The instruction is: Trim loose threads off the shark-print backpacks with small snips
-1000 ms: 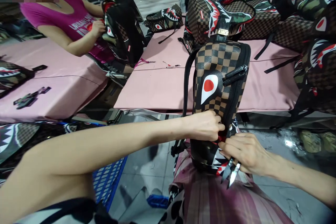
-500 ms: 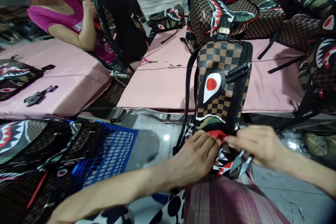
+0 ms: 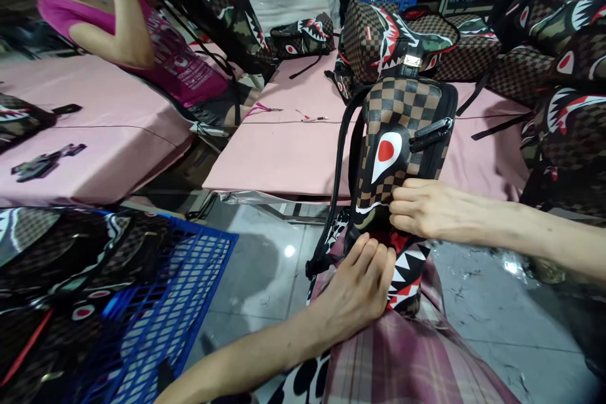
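Observation:
A brown-and-black checkered backpack [image 3: 407, 113] with a red-and-white eye print leans from my lap against the table edge. Its red lining shows at an opening low on the front, above a shark-teeth print. My left hand [image 3: 367, 278] is closed on the lower edge of that opening, fingertips tucked at the lining. Just above, my right hand [image 3: 419, 208] is closed on the upper edge, its fingers curled against the checkered panel. What lies under my right fingers is hidden, and no metal tool shows there.
A pink-covered table [image 3: 279, 158] bears more printed bags [image 3: 360, 38] and pink-handled snips [image 3: 265, 108]. At lower left stands a blue crate [image 3: 189, 278] with several bags. Across the table, a person in a magenta shirt [image 3: 189, 69] lifts a backpack [image 3: 213, 6].
My right hand has moved up onto the checkered panel, and the silver metal tool that it held is out of sight. The person across has raised and turned the other backpack.

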`<state>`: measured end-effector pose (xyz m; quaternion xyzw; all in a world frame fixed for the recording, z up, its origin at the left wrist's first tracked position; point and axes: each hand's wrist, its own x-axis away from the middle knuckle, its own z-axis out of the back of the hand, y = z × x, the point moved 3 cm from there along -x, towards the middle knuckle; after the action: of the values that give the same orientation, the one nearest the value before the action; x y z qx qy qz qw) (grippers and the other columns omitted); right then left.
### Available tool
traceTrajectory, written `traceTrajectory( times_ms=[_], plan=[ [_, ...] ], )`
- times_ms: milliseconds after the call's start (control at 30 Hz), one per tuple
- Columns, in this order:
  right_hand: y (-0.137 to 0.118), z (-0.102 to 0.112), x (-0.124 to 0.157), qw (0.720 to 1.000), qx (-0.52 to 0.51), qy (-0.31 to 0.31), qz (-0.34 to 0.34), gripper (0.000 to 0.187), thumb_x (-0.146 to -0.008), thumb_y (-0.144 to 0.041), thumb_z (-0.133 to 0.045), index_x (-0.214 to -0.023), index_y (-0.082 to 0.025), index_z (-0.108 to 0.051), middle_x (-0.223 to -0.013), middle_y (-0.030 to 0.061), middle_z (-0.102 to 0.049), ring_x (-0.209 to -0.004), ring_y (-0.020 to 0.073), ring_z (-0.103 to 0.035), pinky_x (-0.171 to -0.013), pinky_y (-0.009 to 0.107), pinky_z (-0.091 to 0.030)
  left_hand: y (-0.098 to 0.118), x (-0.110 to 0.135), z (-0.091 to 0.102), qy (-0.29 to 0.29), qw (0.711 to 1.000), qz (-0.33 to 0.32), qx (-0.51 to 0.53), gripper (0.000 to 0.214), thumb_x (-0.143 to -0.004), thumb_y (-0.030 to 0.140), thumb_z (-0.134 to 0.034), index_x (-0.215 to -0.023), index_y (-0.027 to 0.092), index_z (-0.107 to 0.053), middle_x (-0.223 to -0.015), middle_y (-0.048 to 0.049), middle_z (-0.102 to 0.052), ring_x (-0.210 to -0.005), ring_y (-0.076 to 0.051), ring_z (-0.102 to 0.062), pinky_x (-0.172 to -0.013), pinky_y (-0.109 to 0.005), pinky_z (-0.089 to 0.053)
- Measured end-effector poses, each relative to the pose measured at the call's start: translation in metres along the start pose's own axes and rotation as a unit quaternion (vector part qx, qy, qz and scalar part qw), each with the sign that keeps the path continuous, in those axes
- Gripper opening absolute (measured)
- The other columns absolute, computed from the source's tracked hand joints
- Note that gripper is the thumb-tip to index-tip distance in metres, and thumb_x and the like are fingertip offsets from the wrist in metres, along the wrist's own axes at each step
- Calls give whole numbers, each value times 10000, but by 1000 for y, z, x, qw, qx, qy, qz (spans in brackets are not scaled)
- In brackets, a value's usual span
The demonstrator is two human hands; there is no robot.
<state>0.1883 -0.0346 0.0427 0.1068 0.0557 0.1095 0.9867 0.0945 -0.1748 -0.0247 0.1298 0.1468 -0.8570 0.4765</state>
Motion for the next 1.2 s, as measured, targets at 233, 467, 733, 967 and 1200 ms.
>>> traceTrajectory(
  times_ms=[233,467,733,967,1200],
  plan=[
    [1,-15,-14,998,27,10,51,248,-916,-135,-430,-685,-153,-520,-708,17,-502,-715,148,-402,-663,318,-268,0,1,-1,12,1000,3,4,336,-844,80,-408,-1162,-14,-463,-1106,-200,-551,-1098,-273,-504,-1015,-496,-360],
    [11,-21,-3,1000,1,-16,5,185,-917,-149,-442,-769,-156,-554,-778,31,-535,-778,158,-421,-688,318,-287,-3,2,0,-14,993,109,33,351,-867,158,-452,-1212,121,-508,-1183,-88,-562,-1120,-230,-436,-920,-428,-362],
    [31,-23,20,994,-79,-45,-62,191,-932,-192,-429,-841,-157,-594,-816,35,-558,-795,158,-428,-679,310,-297,3,-9,0,-127,988,81,-15,515,-868,123,-376,-1381,92,-328,-1396,-132,-379,-941,-188,-501,-765,-315,-451],
    [32,-23,23,999,-34,-28,-20,191,-924,-167,-440,-798,-154,-582,-788,29,-549,-774,156,-415,-676,309,-285,9,-22,1,-143,987,48,-54,568,-803,43,-366,-1368,26,-313,-1381,-219,-368,-871,-177,-561,-710,-278,-497],
    [20,-31,19,1000,7,9,15,226,-916,-140,-436,-713,-156,-534,-726,24,-522,-716,148,-402,-657,313,-269,13,-24,0,-160,985,31,-63,568,-784,45,-399,-1347,2,-333,-1319,-243,-443,-820,-183,-582,-659,-272,-511]
  ],
)
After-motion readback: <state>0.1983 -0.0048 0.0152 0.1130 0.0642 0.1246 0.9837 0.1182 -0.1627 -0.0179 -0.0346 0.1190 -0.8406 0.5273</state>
